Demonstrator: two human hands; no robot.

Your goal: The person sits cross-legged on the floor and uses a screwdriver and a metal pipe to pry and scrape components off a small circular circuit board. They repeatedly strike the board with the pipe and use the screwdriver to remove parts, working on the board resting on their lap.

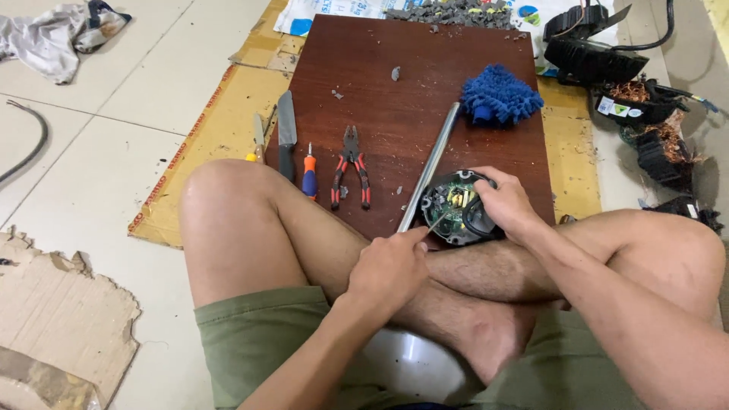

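Observation:
I sit cross-legged at a dark brown board (395,99). A round black housing with a green circuit board (453,206) rests on the board's near edge by my shin. My right hand (505,205) grips its right rim, steadying it. My left hand (389,269) is closed around a thin screwdriver (437,222) whose tip points into the circuit board.
On the board lie a knife (286,133), an orange-and-blue screwdriver (309,173), red-handled pliers (351,168), a long metal tube (431,165), a blue fluffy mitt (499,95) and grey debris (448,14). Black dismantled parts (630,91) sit at the right. Cardboard (220,129) lies underneath, a rag (57,34) far left.

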